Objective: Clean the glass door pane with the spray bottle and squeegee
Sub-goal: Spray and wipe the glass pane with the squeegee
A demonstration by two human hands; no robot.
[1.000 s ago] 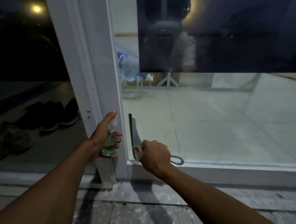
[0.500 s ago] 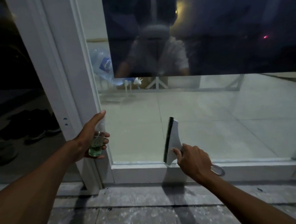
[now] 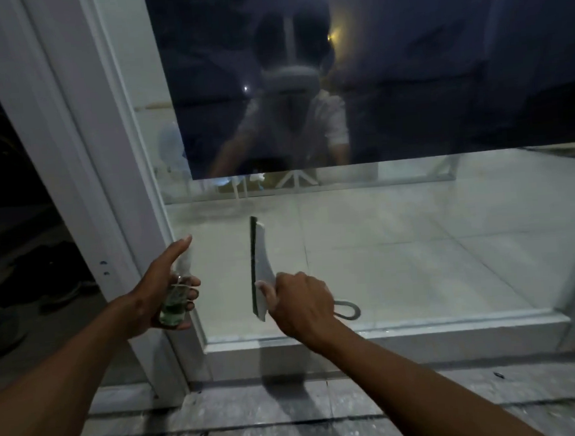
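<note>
Squeegee (image 3: 261,270) stands against the glass pane (image 3: 400,244), its long blade axis upright, the dark rubber edge facing left toward the white door frame (image 3: 107,196). Our right hand (image 3: 302,305) curls tightly around its handle, whose wire loop pokes out to the right, away from the frame. Just beside the frame, our left hand (image 3: 163,287) grips the spray bottle (image 3: 176,300) upright, thumb raised, green liquid low inside.
</note>
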